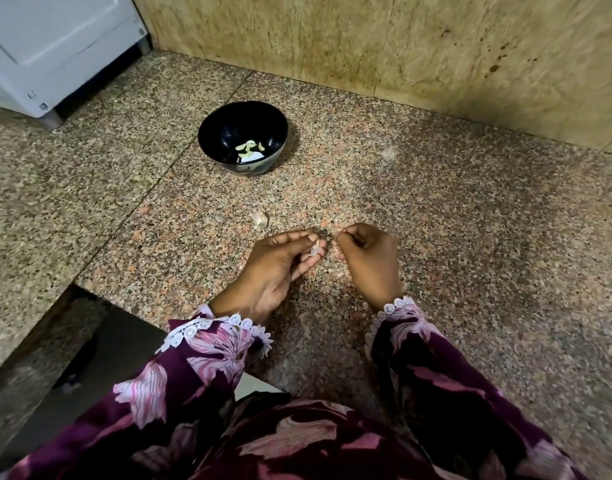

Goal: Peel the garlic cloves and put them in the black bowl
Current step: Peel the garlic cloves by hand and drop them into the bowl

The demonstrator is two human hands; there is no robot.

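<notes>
Close in, our left hand [277, 268] pinches a garlic clove [315, 250] at the fingertips, just above the speckled desk [471, 237]. Our right hand [368, 259] is curled beside it; whether it holds anything, we cannot tell. Further out lies a loose clove [259, 218]. Beyond, the black bowl [214, 133] holds peeled cloves [249, 150].
</notes>
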